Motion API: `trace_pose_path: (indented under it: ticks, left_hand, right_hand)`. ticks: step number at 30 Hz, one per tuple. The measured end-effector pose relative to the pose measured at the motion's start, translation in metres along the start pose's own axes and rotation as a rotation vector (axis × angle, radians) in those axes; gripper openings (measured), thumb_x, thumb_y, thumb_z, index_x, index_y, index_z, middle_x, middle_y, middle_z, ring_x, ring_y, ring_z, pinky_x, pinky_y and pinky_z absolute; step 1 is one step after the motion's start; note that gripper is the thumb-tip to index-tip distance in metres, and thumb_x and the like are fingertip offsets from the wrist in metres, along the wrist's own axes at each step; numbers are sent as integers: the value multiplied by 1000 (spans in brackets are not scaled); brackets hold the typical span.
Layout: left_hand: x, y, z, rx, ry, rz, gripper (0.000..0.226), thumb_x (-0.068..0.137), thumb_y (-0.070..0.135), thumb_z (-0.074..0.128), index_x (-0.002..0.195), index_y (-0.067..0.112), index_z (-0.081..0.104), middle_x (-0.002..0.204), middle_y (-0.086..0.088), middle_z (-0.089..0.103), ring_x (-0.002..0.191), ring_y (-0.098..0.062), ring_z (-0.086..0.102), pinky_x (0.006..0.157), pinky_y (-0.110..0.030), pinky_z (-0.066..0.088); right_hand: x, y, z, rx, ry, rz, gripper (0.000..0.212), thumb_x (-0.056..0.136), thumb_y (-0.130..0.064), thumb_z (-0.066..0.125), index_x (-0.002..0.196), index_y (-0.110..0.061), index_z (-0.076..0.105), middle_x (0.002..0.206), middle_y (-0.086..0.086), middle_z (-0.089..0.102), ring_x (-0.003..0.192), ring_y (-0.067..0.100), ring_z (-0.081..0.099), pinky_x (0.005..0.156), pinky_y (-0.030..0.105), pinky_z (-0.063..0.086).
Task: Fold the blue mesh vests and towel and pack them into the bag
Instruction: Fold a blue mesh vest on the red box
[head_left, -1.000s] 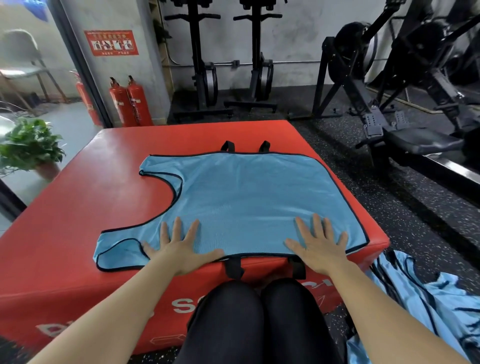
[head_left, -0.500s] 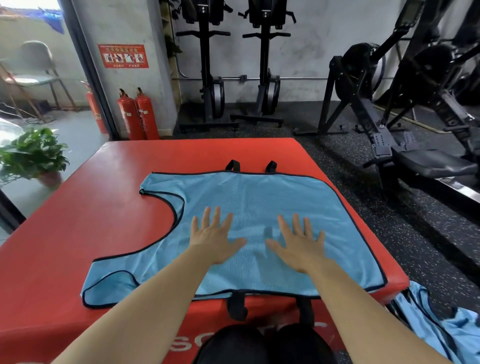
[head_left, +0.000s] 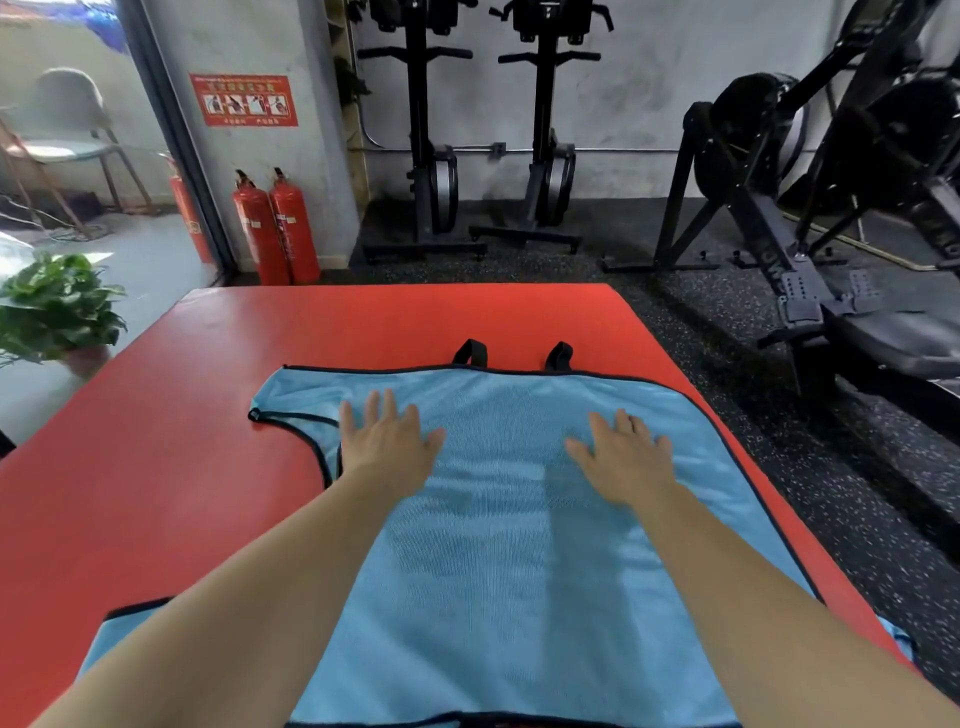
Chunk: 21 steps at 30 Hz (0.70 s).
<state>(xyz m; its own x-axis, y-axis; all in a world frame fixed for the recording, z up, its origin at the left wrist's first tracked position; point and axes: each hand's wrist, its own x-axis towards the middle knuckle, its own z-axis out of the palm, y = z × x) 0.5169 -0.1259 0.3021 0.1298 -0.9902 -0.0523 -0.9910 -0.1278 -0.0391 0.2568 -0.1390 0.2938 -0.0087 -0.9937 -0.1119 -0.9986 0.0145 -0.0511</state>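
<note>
- The blue mesh vest (head_left: 498, 545) is spread out flat on a red padded block (head_left: 156, 467). It lies sideways to the person, with the black-trimmed cutout off to the left. I'd guess it's laid that way so the long straight edges are easy to fold toward each other.
- The left hand (head_left: 387, 444) rests palm-down on the far left part of the vest, right beside the cutout, with the fingers straight and spread. It's not gripping anything, just pressing on the fabric.
- The right hand (head_left: 623, 462) does the same on the far right part: flat, fingers fanned out, holding nothing.
- The hands sit well apart, which looks like a way to pin the slippery mesh and push wrinkles toward the far edge. My read is that this is the flattening step before the first fold.
- Two black loops (head_left: 470, 353) poke out past the far edge. I can't tell if they belong to the vest or the block.
- There's no bag or towel anywhere in view, so packing looks a long way off.
- A bit of blue fabric (head_left: 901, 636) peeks past the block's right edge. It might be another vest, but it's too small to say.
- Mesh slides easily, so any fold probably wants one palm anchoring it.
</note>
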Motion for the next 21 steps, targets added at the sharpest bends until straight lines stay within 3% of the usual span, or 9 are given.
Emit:
trace_pose_path:
  ticks: [4, 7, 9, 12, 15, 19, 21]
  left_hand:
    - [52, 19, 3, 13, 37, 109, 47, 104, 35, 32, 146, 13, 34, 157, -6, 28, 148, -20, 17, 122, -46, 1]
    - [85, 13, 1, 10, 91, 64, 43, 96, 19, 44, 139, 13, 41, 146, -4, 45, 142, -19, 33, 121, -44, 2]
    - [103, 4, -3, 26, 40, 14, 40, 91, 14, 48, 131, 13, 46, 135, -5, 54, 133, -22, 44, 122, -44, 2]
    - [126, -9, -7, 53, -51, 10, 44, 87, 17, 51, 131, 15, 46, 127, -7, 57, 124, -25, 51, 121, -48, 5]
    - [145, -15, -20, 76, -160, 44, 40, 84, 20, 54, 124, 19, 54, 121, -1, 60, 115, -24, 54, 114, -50, 19]
    - [148, -13, -33, 116, -328, 24, 24, 82, 29, 61, 104, 19, 60, 111, 2, 60, 107, -25, 52, 108, -55, 20]
    - [145, -15, -30, 128, -331, 35, 22, 80, 32, 62, 97, 19, 59, 105, 3, 61, 104, -24, 53, 105, -54, 21]
  right_hand:
    - [44, 6, -5, -72, 101, -79, 36, 103, -33, 33, 132, -17, 46, 136, 6, 47, 128, 27, 41, 103, 42, 31]
    - [77, 23, -11, -159, 208, -90, 25, 96, -14, 43, 116, -14, 57, 123, 6, 59, 116, 27, 53, 96, 36, 39]
    - [97, 34, -14, -169, 214, -73, 29, 90, -6, 45, 116, -11, 57, 121, 8, 60, 113, 29, 55, 94, 36, 40]
    - [123, 46, -13, -179, 143, -68, 36, 89, -8, 49, 124, -11, 52, 127, 10, 56, 121, 30, 51, 103, 38, 35]
    - [146, 50, -17, -149, 5, 0, 38, 88, -14, 52, 125, -18, 52, 130, 11, 52, 125, 32, 44, 109, 43, 28]
    - [157, 47, -28, -71, -138, 43, 8, 76, -17, 55, 82, -18, 50, 104, 9, 60, 104, 32, 51, 92, 44, 33]
    - [155, 47, -28, -68, -163, 18, 8, 74, -21, 57, 78, -17, 51, 94, 7, 60, 96, 31, 53, 91, 41, 38]
